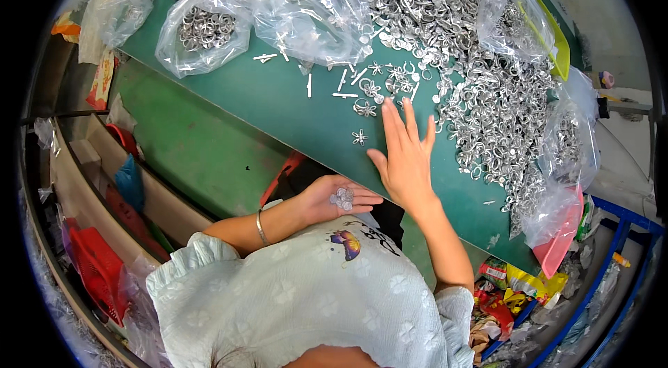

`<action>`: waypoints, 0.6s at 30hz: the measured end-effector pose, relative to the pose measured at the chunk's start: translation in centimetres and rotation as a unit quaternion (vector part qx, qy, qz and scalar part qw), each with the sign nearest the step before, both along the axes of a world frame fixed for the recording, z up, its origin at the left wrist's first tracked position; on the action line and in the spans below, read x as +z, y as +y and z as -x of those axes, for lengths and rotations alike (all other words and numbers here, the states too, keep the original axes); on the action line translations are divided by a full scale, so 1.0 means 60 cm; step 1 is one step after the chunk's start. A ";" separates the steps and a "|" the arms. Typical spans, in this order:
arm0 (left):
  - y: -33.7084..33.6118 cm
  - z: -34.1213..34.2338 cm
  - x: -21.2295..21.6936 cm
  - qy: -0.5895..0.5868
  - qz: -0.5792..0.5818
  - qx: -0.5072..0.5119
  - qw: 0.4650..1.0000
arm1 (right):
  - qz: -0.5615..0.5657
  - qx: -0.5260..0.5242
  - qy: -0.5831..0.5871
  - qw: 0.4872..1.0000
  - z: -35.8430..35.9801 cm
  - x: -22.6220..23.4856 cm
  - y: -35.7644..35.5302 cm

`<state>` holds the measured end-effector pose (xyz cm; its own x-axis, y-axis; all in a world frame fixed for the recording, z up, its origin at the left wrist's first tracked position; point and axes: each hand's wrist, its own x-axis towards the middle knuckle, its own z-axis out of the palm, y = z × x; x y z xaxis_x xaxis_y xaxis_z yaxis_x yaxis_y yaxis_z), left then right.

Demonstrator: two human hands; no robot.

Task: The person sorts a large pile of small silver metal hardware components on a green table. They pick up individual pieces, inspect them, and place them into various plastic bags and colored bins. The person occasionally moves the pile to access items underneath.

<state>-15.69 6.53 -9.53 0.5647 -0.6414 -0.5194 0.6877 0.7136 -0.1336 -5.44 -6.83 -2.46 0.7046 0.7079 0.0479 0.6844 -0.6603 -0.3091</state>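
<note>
My left hand (339,199) is palm up beside the table's near edge, its fingers extended, holding a small cluster of silvery metal pieces (342,198) in the palm. Over the green tabletop (278,107) my right hand (407,153) reaches out with its fingers spread and nothing visible in its grip. Its fingertips are beside a loose group of silver flower-shaped and ring-like pieces (364,107). A single flower-shaped piece (359,137) lies left of the right thumb. Several thin silver bars (344,95) are scattered farther left. What the fingertips touch is unclear.
A large heap of silver metal pieces (487,114) covers the table's right side. Clear plastic bags (205,30) of parts line the far side. A pink tray (562,236) and a yellow-green tray (557,41) stand at the right edge. Red baskets (97,267) sit at lower left.
</note>
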 end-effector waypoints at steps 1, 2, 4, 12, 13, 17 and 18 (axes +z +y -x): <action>-0.002 -0.001 0.002 0.002 0.001 -0.002 1.000 | 0.005 0.009 -0.004 1.000 -0.012 -0.009 0.006; -0.001 -0.002 0.006 0.006 0.001 -0.009 1.000 | 0.012 0.012 0.000 1.000 -0.011 -0.013 0.004; 0.001 -0.005 0.013 0.014 0.000 -0.019 1.000 | 0.027 0.021 0.008 0.999 -0.006 -0.018 -0.002; -0.005 0.020 -0.043 -0.015 0.155 0.054 0.986 | -0.019 0.144 0.087 0.986 0.111 -0.013 -0.084; -0.006 0.014 -0.034 -0.004 0.087 0.019 0.996 | -0.049 0.134 0.070 0.987 0.101 -0.021 -0.088; -0.004 0.014 -0.021 -0.050 -0.020 -0.032 0.998 | -0.010 -0.081 -0.067 0.994 0.002 -0.002 -0.071; -0.004 0.018 -0.031 -0.072 -0.002 -0.020 0.997 | 0.019 -0.118 -0.109 0.987 -0.025 0.006 -0.067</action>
<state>-16.75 6.29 -11.42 0.6069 -0.6638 -0.4371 0.7281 0.6849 -0.0294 -3.92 -10.84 -2.11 0.8266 0.5289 0.1924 0.5569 -0.8182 -0.1432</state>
